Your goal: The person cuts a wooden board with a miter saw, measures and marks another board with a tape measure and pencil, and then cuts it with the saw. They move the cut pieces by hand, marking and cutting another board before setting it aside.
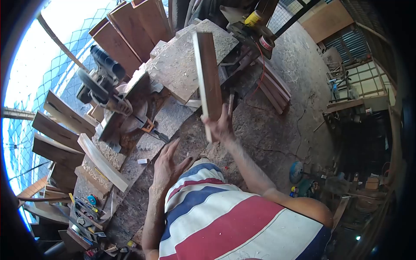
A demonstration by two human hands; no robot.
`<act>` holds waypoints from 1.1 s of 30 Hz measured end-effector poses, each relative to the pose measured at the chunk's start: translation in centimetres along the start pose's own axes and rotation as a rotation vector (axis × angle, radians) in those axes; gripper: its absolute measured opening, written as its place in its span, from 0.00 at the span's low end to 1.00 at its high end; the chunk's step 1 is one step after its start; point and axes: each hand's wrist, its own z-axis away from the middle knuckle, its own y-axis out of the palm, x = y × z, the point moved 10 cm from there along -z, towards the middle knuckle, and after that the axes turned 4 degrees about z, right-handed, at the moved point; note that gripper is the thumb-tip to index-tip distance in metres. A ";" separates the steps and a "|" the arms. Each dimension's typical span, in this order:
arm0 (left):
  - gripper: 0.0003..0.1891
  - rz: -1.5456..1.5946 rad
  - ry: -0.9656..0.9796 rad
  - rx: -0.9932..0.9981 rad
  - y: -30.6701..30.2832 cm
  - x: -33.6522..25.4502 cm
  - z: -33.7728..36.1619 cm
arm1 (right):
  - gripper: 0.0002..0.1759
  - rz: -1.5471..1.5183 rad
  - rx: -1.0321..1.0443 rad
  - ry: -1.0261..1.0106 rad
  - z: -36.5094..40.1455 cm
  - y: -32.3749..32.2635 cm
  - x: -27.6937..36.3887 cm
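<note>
My right hand [220,126] grips the lower end of a wooden board [210,73], with a brown face and a pale long edge. The board stands up at a slight tilt, its far end over the sawdust-covered worktop [173,69]. My left hand [167,165] holds nothing; its thumb and fingers are apart near the bench edge. Just beyond those fingers is a clamp with an orange part [149,126], beside the miter saw [104,82]. A small pale wood offcut [143,161] lies left of that hand.
A curved pale wood piece [103,162] rests on the bench at left, above a blue tape measure [91,199] and scattered tools. Brown boards [134,30] lean against the wire mesh. More planks [273,89] and a red cord [262,69] are at right.
</note>
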 end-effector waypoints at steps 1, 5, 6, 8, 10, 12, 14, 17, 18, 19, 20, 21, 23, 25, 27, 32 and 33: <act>0.41 -0.016 -0.097 -0.005 0.7 3.6 0.6 | 0.54 -0.045 -0.047 -0.004 -3.3 -0.3 -3.3; 0.35 -0.099 -0.417 -0.139 2.5 23.1 9.2 | 0.59 0.263 -0.058 0.169 -18.7 0.2 -18.0; 0.34 -0.017 -0.551 -0.233 3.1 28.3 14.4 | 0.49 0.179 -0.075 0.044 -20.7 -1.4 -14.6; 0.32 -0.230 -0.804 -0.381 0.4 28.6 22.2 | 0.37 0.100 -0.060 -0.048 -30.4 -1.7 -16.4; 0.29 -0.224 -0.979 -0.552 -1.1 29.5 29.0 | 0.43 0.186 0.064 0.000 -40.0 -1.0 -17.4; 0.28 -0.153 -1.041 -0.787 -2.4 29.9 33.3 | 0.56 0.691 0.159 -0.075 -47.8 0.6 -17.0; 0.28 -0.061 -1.145 -0.873 -3.2 29.7 34.3 | 0.60 0.783 0.063 0.028 -50.6 1.9 -17.6; 0.29 -0.085 -1.052 -1.045 -5.1 31.0 31.7 | 0.64 0.928 0.016 0.017 -52.8 2.3 -17.7; 0.30 -0.071 -1.006 -1.118 -5.9 32.2 30.8 | 0.61 1.072 -0.121 -0.028 -48.8 1.8 -13.8; 0.33 -0.071 -0.983 -1.156 -7.1 33.3 29.7 | 0.51 1.045 -0.174 -0.242 -44.9 2.7 -10.2; 0.37 -0.067 -0.957 -1.185 -8.1 34.6 28.3 | 0.42 1.014 -0.228 -0.448 -40.3 3.4 -7.1; 0.41 -0.167 -0.930 -1.222 -9.5 35.2 26.7 | 0.35 0.997 -0.073 -0.587 -36.4 6.2 -6.0; 0.47 -0.280 -0.911 -1.251 -11.4 37.2 22.9 | 0.19 0.972 0.129 -0.924 -25.7 11.2 -5.0; 0.47 -0.214 -0.976 -1.143 -12.8 40.7 20.5 | 0.13 0.693 0.383 -0.813 -13.3 14.0 -1.3; 0.44 -0.061 -1.068 -0.914 -13.5 42.9 19.2 | 0.13 0.465 0.687 -0.684 -2.9 17.4 1.0; 0.43 0.183 -0.972 -0.887 -17.9 39.7 24.5 | 0.16 0.167 1.070 -0.625 12.8 30.1 5.5; 0.42 0.159 -0.952 -0.854 -18.4 39.9 25.1 | 0.17 0.137 1.067 -0.650 14.0 34.0 6.5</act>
